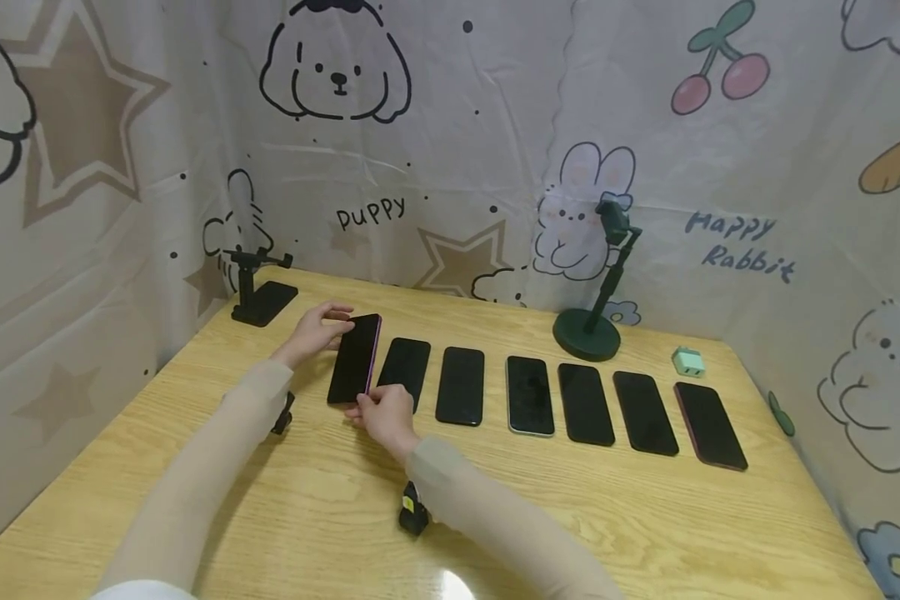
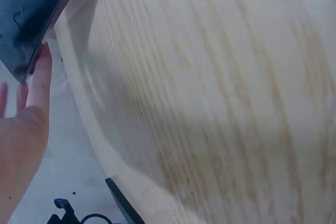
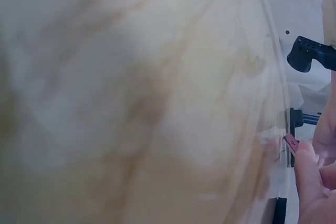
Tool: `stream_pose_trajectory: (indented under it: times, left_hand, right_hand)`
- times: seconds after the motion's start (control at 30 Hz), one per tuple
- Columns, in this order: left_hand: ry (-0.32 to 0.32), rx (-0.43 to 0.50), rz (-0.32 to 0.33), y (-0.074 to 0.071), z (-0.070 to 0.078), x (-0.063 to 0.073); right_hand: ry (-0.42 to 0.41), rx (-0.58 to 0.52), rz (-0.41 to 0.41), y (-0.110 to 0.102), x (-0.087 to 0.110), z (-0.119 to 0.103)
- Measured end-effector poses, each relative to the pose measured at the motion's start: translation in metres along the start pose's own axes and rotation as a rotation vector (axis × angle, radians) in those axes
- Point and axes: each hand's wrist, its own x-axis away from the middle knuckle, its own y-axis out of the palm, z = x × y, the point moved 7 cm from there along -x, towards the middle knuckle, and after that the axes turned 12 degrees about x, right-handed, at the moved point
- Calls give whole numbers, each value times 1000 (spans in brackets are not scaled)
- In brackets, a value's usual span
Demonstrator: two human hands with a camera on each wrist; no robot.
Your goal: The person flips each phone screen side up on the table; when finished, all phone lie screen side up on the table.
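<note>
Both hands hold a black-screened smartphone [image 1: 355, 358] with a purple-pink edge, raised at the left end of a row of phones. My left hand [image 1: 317, 333] grips its upper left side; in the left wrist view the thumb of that hand [image 2: 23, 135] lies along the edge of the phone [image 2: 26, 14]. My right hand [image 1: 390, 417] pinches the bottom right corner between thumb and finger. Only a small pink end of the phone [image 3: 291, 142] shows in the right wrist view, at the fingertips of the right hand [image 3: 312, 182]. Beside it lies another black phone [image 1: 405, 367], partly covered by the right hand.
Several more phones, such as a black one [image 1: 460, 386] and a pale-edged one [image 1: 530, 396], lie face up rightward. A black stand [image 1: 262, 304] is at the back left, a dark green stand [image 1: 588, 335] at the back, and a mint charger block [image 1: 688, 362] at right. Printed curtains surround the wooden table [image 1: 307, 517].
</note>
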Motion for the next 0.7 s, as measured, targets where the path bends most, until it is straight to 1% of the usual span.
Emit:
stream_pose_trajectory:
  times: [0.1,0.2,0.37,0.43,0.57,0.7]
  left_hand:
    - [-2,-11,40,-6,-2,0]
    - [-23,-18,65,-11,-7,0]
    - [-95,-44,107,-14,-14,3]
    - [-110,-58,116,-15,-16,3]
    - [-98,-67,125,-17,-18,1]
    - [-83,-65,119,-19,-18,0]
  right_hand:
    - [8,-5,7,0,-2,0]
    - [23,-10,7,1,-3,1]
    - [62,-32,-1,7,-3,6]
    - [73,-45,-8,9,-3,6]
    - [78,-58,-22,12,-4,6]
    - [78,-47,-20,12,-5,6]
